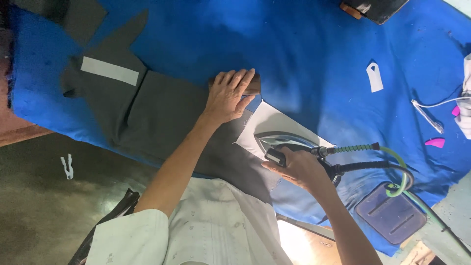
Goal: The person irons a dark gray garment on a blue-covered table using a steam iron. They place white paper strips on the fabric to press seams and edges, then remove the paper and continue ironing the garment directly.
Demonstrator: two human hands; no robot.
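Observation:
My right hand (298, 169) grips the black handle of a steam iron (279, 141), whose shiny soleplate rests on a white fabric piece (274, 120). My left hand (229, 95) lies flat, fingers spread, on dark grey cloth (162, 115) and covers a brown wooden block (254, 86) at the cloth's edge. A white strip (109, 70) lies on the grey cloth at the left. Everything rests on a blue padded ironing table (304, 54).
A green hose and black cable (392, 164) run from the iron to the right. A dark iron rest pad (390, 212) sits at lower right. A small white fabric piece (374, 77), pink chalk pieces (435, 143) and a pen (428, 117) lie to the right.

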